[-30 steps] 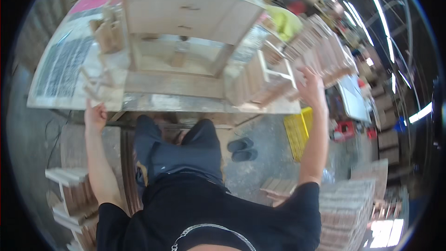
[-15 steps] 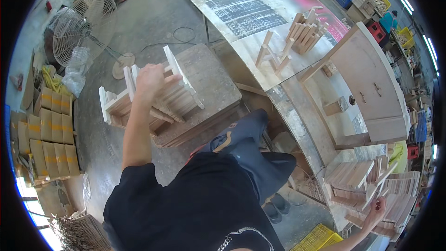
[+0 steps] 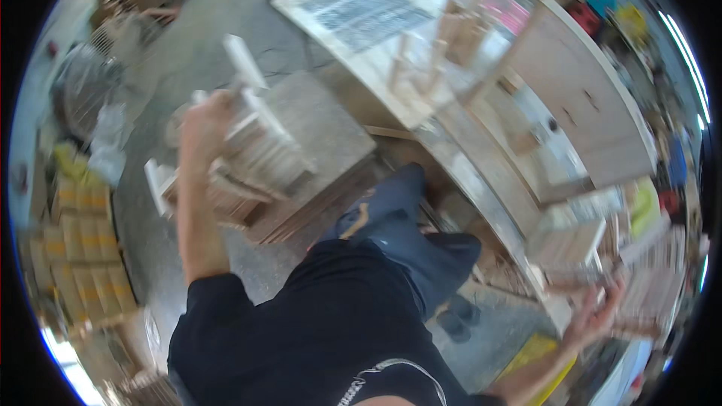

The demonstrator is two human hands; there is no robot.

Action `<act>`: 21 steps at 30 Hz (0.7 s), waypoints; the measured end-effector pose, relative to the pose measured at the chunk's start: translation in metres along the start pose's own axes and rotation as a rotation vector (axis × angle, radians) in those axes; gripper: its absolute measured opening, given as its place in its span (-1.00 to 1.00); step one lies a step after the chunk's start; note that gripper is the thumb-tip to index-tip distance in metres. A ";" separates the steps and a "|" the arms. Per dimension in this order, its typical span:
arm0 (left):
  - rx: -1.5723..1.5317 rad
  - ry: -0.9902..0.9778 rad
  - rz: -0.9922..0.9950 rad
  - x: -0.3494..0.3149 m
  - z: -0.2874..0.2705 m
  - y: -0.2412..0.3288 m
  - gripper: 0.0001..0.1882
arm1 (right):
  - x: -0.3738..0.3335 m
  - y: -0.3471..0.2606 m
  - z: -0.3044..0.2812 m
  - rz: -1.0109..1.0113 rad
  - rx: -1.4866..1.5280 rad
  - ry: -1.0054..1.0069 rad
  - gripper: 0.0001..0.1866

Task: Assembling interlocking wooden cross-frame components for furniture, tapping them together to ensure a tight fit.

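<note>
Left hand [image 3: 203, 126]: your fingers bend over the top of a group of pale, slatted wooden frames [image 3: 265, 149] at the left; blur hides the fingertips, so I cannot tell whether they pinch one.
Right hand [image 3: 598, 316]: your fingers are spread at the near right, just beside a block of pale, flat-sided wooden frames [image 3: 568, 244]; I cannot tell whether a fingertip touches it.
Past the left knuckles: a flat, whitish wooden bar [image 3: 247, 62] stands tilted, near your hand.
Under the slatted frames: a low, grey-brown platform of stacked boards [image 3: 331, 124], left of your legs.
Past the right fingertips: a tall stack of thin brown wooden slats [image 3: 654, 278], with a yellow-green cloth [image 3: 644, 207] on its far side.
Workbench: a long, whitish table [image 3: 370, 74] bears a large, light-brown wooden cabinet [image 3: 587, 83] toward the right; left of that stands a cluster of upright wooden sticks [image 3: 460, 30].
Near floor: dark slippers [image 3: 457, 317] and a yellow plastic crate [image 3: 535, 357], between your body and the bench's near end.
Left wall: stacked brown cardboard boxes [image 3: 83, 240], well apart from your left hand.
</note>
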State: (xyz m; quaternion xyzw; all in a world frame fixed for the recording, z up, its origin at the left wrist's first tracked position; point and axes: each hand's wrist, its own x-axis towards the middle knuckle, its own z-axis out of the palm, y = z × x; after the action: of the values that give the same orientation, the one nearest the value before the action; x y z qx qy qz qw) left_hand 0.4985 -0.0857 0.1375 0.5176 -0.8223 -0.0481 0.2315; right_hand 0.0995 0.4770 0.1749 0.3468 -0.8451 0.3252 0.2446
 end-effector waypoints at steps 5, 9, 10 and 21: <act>-0.406 0.267 0.325 -0.049 -0.032 0.094 -0.77 | 0.011 -0.098 0.118 -0.015 0.500 -0.316 -0.64; -0.735 -0.335 0.929 -0.077 0.014 0.215 -0.56 | -0.018 -0.097 0.193 0.346 0.951 -0.508 -0.81; -0.800 -0.457 0.975 -0.084 0.029 0.230 -0.41 | -0.024 -0.094 0.205 0.412 1.075 -0.500 -0.78; -1.158 -0.959 0.496 -0.086 0.128 0.276 -0.63 | -0.058 -0.081 0.193 0.608 1.028 -0.511 -0.68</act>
State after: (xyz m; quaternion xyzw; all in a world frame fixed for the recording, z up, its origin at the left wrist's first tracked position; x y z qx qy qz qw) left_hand 0.2460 0.0960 0.0835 0.0390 -0.7680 -0.6331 0.0883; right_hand 0.1611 0.3183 0.0396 0.2316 -0.6738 0.6500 -0.2643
